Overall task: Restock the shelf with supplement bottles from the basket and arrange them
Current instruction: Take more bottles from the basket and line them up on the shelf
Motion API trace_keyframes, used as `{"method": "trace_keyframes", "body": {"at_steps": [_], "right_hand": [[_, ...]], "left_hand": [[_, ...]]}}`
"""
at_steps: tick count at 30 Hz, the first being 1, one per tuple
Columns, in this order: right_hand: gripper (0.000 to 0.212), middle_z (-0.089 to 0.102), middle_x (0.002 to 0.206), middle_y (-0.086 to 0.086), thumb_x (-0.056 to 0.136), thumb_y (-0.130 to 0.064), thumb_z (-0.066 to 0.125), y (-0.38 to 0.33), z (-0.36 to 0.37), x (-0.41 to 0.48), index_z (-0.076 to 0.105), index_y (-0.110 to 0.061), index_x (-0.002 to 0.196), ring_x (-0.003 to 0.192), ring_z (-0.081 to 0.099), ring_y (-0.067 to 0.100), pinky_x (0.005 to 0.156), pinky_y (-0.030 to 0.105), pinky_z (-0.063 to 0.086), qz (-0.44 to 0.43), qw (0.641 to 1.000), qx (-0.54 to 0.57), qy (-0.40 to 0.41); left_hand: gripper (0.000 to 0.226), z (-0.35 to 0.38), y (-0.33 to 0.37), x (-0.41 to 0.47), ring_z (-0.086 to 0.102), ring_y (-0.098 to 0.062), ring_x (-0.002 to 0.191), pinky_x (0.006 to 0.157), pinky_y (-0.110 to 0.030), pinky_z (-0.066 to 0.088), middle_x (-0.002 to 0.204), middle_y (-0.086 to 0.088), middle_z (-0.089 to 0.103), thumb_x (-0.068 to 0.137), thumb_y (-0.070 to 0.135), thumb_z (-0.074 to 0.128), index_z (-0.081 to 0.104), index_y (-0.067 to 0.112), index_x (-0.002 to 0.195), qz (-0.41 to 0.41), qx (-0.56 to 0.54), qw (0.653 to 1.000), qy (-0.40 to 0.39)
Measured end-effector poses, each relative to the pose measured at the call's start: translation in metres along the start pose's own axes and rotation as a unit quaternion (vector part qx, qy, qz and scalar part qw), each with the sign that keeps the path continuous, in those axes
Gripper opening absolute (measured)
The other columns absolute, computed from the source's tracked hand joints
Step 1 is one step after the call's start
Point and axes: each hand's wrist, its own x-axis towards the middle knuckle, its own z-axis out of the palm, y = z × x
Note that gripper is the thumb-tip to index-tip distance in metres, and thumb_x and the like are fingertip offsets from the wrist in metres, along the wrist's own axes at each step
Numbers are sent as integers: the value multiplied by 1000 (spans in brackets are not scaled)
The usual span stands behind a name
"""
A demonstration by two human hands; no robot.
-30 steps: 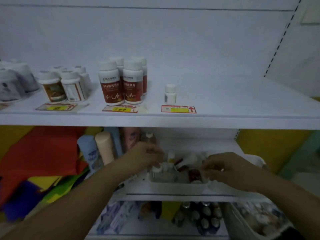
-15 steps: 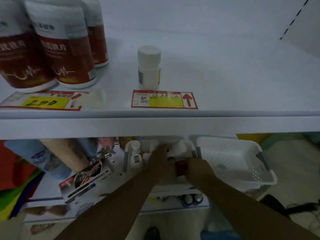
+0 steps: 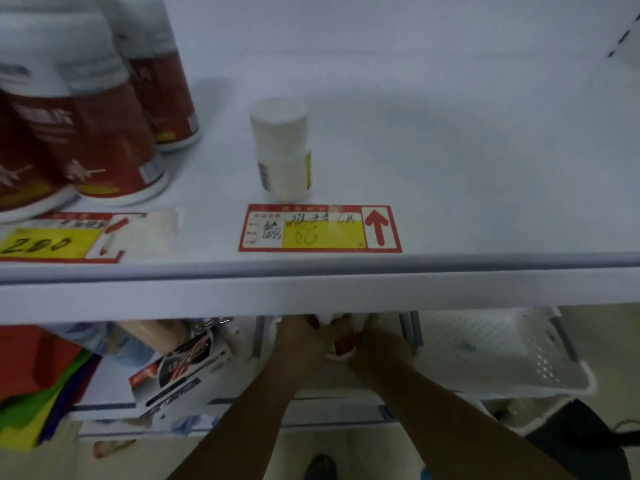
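A small white supplement bottle [image 3: 282, 150] stands alone on the white upper shelf [image 3: 450, 161], just behind a red and yellow price tag [image 3: 320, 228]. Below the shelf's front lip, my left hand [image 3: 299, 341] and my right hand [image 3: 377, 344] meet over a container on the lower shelf. Between them shows a red-labelled bottle with a white base [image 3: 341, 351], gripped from both sides. The fingertips are hidden by the shelf edge. A white perforated basket [image 3: 502, 358] sits to the right of my hands.
Large red-labelled bottles [image 3: 104, 140] crowd the upper shelf's left, above a yellow "280" tag [image 3: 48, 242]. On the lower shelf's left lie boxes [image 3: 180, 368], tubes and coloured packets [image 3: 34, 382]. The upper shelf to the right of the small bottle is bare.
The camera has moved much closer to the shelf and tilted down. My hands have come together from apart onto a red-labelled bottle under the shelf lip.
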Motion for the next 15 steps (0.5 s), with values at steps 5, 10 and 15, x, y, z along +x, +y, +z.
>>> {"method": "trace_keyframes", "body": {"at_steps": [5, 10, 15], "right_hand": [[78, 58, 127, 15, 85, -36, 58, -3, -44, -22, 13, -17, 144, 105, 61, 28, 78, 31, 49, -66, 964, 246, -76], [58, 60, 111, 24, 77, 0, 60, 33, -83, -119, 44, -11, 131, 84, 63, 36, 59, 41, 59, -33, 599, 741, -302], [65, 70, 81, 24, 33, -16, 94, 44, -100, -198, 73, 2, 92, 66, 69, 36, 58, 46, 58, -97, 420, 796, -425]], "left_hand": [[35, -46, 7, -56, 68, -20, 102, 83, -38, 55, 109, -5, 73, 78, 21, 66, 64, 16, 113, -7, -240, 968, -68], [42, -64, 14, -118, 68, -32, 97, 80, -44, 57, 111, -21, 69, 75, 15, 56, 63, 6, 115, -14, -337, 940, -53], [54, -53, 23, -179, 68, -34, 91, 77, -46, 55, 112, -23, 68, 66, 26, 74, 64, 9, 117, -4, -377, 920, -107]]}}
